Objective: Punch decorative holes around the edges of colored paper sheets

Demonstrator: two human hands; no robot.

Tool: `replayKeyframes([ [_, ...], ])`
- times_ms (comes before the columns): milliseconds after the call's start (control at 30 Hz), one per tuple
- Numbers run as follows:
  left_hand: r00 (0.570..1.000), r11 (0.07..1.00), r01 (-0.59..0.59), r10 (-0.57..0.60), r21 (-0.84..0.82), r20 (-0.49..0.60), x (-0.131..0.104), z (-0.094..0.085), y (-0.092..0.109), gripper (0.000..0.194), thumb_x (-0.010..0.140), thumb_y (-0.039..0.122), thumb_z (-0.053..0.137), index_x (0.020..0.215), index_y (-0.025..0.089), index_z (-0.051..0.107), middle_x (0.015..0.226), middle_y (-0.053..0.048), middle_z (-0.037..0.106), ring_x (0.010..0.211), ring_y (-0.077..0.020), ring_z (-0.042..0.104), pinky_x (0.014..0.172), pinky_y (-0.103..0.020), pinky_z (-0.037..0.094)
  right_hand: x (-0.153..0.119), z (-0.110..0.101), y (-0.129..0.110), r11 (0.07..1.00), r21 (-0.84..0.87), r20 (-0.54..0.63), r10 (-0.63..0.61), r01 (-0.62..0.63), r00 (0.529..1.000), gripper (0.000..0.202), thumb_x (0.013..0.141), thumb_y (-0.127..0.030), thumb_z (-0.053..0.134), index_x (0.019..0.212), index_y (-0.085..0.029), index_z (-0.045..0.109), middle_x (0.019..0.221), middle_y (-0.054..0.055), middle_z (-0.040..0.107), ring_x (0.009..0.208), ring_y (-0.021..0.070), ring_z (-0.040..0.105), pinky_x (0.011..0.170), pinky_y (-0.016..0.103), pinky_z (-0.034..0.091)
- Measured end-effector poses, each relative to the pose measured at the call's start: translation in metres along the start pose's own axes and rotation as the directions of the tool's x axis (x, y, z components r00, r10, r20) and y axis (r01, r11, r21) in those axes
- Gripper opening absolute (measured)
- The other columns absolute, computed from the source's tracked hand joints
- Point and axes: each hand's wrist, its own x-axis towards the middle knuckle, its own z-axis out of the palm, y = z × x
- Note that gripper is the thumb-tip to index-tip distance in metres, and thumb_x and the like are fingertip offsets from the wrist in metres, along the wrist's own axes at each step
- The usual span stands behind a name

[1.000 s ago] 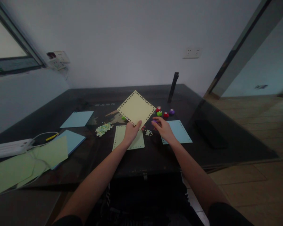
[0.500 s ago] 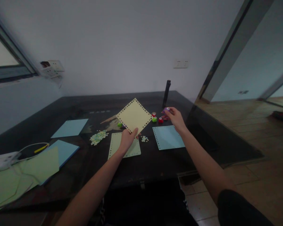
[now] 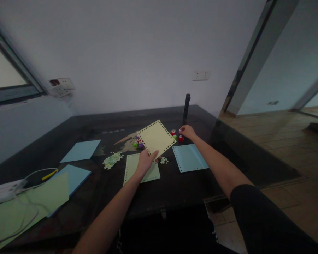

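My left hand (image 3: pixel 145 162) is closed on the lower corner of a pale yellow paper sheet (image 3: pixel 157 138), held tilted above the table, with small punched holes along its edges. At the group of small craft punches, my right hand (image 3: pixel 188 132) pinches a purple craft punch (image 3: pixel 180 131), largely covered by the fingers. Close beside it are a red craft punch (image 3: pixel 181 138) and a green one (image 3: pixel 174 137), partly behind the sheet. Below my left hand lies a pale green sheet (image 3: pixel 131 165) with punched edges. A punched light blue sheet (image 3: pixel 189 158) lies below my right hand.
More craft punches (image 3: pixel 138 143) stand left of the held sheet. Punched-out paper bits form a large pile (image 3: pixel 112 160) and a small one (image 3: pixel 164 160). Blue sheets (image 3: pixel 82 151), green sheets (image 3: pixel 53 188) and a white cable (image 3: pixel 33 168) lie left. A black upright object (image 3: pixel 186 108) stands behind.
My right hand has moved slightly left and down with the purple craft punch, closer to the red one. The yellow sheet has shifted a little right and down, uncovering more punches on its left.
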Motion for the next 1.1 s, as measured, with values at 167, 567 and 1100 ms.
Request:
replayKeyframes([
  [167,1.000,1.000,0.017,-0.018,0.017,0.024,0.001,0.001,-0.005,0.023,0.078,0.032,0.059,0.082,0.010,0.064,0.062,-0.006,0.069,0.048,-0.0159,0.060,0.051,-0.025,0.047,0.001,0.003,0.004,1.000,0.014,0.049,-0.006,0.005,0.999,0.019,0.065,-0.018,0.071,0.083,-0.014,0.072,0.085,0.010,0.071,0.079,0.0185,0.064,0.072,0.026,0.045],
  [567,0.997,0.998,0.028,-0.032,0.059,0.066,0.003,0.007,-0.008,0.029,0.075,0.037,0.061,0.080,0.009,0.067,0.075,-0.009,0.071,0.064,-0.0202,0.064,0.060,-0.027,0.048,-0.047,-0.042,-0.038,0.830,0.557,0.192,-0.165,0.031,0.968,0.042,0.089,-0.047,0.041,0.091,-0.015,0.067,0.088,0.009,0.070,0.074,0.0167,0.063,0.069,0.028,0.049],
  [1100,0.996,0.995,0.031,-0.022,-0.098,0.087,0.003,0.032,0.013,0.030,0.071,0.026,0.062,0.097,0.015,0.052,0.065,0.002,0.063,0.056,-0.0122,0.059,0.055,-0.022,0.047,-0.109,-0.058,-0.008,0.606,0.760,0.239,0.077,-0.235,0.968,0.027,0.061,-0.035,0.072,0.076,-0.015,0.062,0.068,0.004,0.067,0.057,0.0137,0.058,0.056,0.027,0.046],
])
